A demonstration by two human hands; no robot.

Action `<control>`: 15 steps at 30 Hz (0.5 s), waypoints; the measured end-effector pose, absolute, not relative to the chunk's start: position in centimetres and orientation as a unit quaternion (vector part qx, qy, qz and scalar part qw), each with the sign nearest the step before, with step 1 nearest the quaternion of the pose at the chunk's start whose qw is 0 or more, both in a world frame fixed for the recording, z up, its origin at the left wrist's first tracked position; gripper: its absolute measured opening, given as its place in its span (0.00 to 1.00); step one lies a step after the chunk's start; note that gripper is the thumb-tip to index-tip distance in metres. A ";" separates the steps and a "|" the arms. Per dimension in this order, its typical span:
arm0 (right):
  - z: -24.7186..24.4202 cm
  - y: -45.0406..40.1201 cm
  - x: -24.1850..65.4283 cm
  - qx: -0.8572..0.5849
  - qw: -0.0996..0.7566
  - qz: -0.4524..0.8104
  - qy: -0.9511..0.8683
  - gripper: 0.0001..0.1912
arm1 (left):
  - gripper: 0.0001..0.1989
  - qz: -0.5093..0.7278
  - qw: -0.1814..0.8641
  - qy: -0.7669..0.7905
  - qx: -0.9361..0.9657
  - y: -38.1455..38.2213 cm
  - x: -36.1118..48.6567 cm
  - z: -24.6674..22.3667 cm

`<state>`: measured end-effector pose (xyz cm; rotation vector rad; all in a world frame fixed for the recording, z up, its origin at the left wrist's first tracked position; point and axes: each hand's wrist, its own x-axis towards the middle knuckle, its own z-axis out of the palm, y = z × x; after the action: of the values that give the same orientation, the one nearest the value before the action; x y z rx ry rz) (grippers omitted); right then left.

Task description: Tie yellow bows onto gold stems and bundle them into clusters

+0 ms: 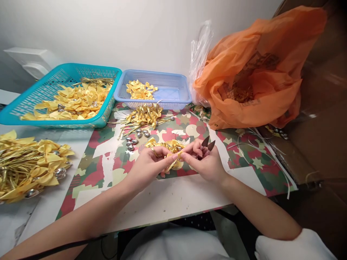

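Over the middle of the table, my left hand (154,159) is closed, its thumb and forefinger pinching a yellow ribbon bow (171,165) with gold cord. The fingertips of my right hand (207,164) meet it there and pinch the same piece. Tucked in my right hand is a pair of scissors (208,143), dark blades pointing up and away from me; its handles are mostly hidden. More yellow bows (169,145) with gold cord lie just behind my fingers. Silver beads (132,142) are scattered to the left of them, before a heap of gold-corded bows (146,117).
A teal basket (108,108) of yellow bows stands back left, beside a blue basket (173,104) with fewer bows. An orange plastic bag (260,47) stands back right, next to a clear bag (200,50). A bow pile (32,166) lies left. White strips (276,155) lie right.
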<state>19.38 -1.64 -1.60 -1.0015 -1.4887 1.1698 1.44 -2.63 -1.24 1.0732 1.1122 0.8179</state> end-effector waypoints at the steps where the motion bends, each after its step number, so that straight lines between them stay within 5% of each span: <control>1: -1.6 -1.7 19.4 -0.409 0.478 0.481 -0.612 0.23 | 0.14 0.355 0.643 0.489 0.470 -2.6 1.5 -1.2; 15: -1.4 -1.0 19.6 -0.496 0.481 0.442 -0.572 0.22 | 0.19 0.477 0.638 0.457 0.396 -2.3 0.6 -1.0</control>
<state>19.56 -1.03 -1.44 -1.2092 -1.3951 1.0779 0.65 -2.28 -1.01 0.9041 1.0429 1.0892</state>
